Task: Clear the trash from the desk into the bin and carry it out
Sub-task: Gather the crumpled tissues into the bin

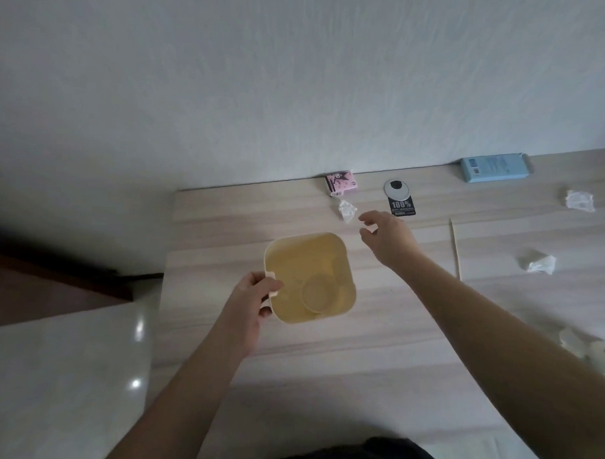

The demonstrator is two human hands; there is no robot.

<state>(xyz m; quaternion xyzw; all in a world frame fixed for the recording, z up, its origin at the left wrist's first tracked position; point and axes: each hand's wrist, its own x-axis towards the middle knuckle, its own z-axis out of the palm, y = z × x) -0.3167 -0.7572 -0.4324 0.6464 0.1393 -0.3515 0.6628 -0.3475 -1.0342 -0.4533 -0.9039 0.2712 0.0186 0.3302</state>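
Two hands, left hand (254, 293) fingers gripping square yellow plastic bin (309, 276), right hand (385, 237) fingers spread near crumpled tissue (346, 210)

Dim, soft, bluish light; glare spots on floor (135, 383); wide-angle edge distortion.

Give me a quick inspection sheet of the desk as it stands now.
Surface: wooden desk, against a white wall.
Job's things: yellow bin on the desk; crumpled tissues lying loose.
Clutter: pink packet, blue box, black tag, wooden stick.
Hands: left hand grips the bin's rim; right hand open, close to the nearest tissue.
Cables: nothing seen.
Surroundings: glossy floor at left.
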